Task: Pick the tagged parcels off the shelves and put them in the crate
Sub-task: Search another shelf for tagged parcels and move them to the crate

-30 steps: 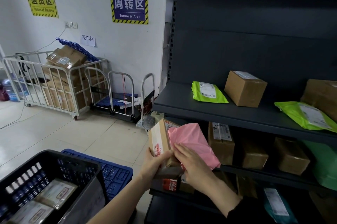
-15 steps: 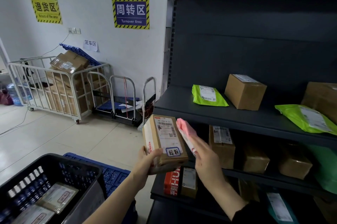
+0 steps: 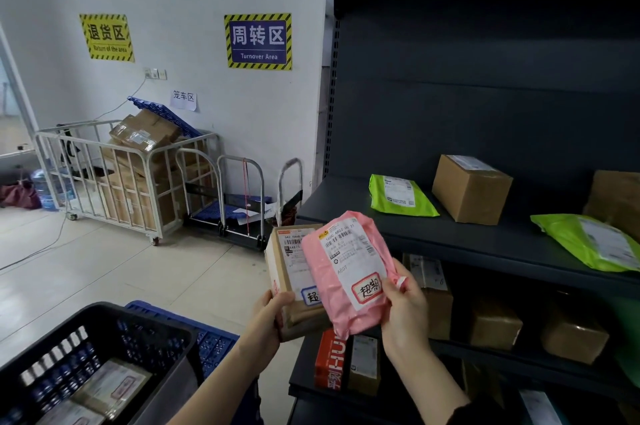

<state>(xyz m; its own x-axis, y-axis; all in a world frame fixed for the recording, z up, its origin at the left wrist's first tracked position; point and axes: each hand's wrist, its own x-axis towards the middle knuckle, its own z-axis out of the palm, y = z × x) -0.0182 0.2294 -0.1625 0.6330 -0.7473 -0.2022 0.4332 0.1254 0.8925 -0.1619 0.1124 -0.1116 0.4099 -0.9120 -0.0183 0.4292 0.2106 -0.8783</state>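
Note:
My right hand (image 3: pixel 405 313) grips a pink mailer bag (image 3: pixel 346 272) by its lower right corner, label side up, with a red-bordered tag near my thumb. My left hand (image 3: pixel 273 317) holds a small cardboard box (image 3: pixel 285 262) from below; it bears a shipping label and a blue-bordered tag. The pink bag overlaps the box's right side. Both are held in front of the dark shelving (image 3: pixel 467 241). The black crate (image 3: pixel 104 331) sits at the lower left with flat tagged parcels (image 3: pixel 114 386) inside.
The upper shelf holds two green mailers (image 3: pixel 398 196) (image 3: pixel 592 241) and cardboard boxes (image 3: pixel 471 187). More boxes (image 3: pixel 495 324) stand on the shelf below. A blue pallet (image 3: pixel 214 345) lies behind the crate. A wire cage cart of cartons (image 3: pixel 128 178) and folded trolleys (image 3: pixel 239 203) stand by the wall.
The pink mailer, edge-on half a second ago, has been turned face up and laid over the box's right side. Both hands have risen slightly with their parcels.

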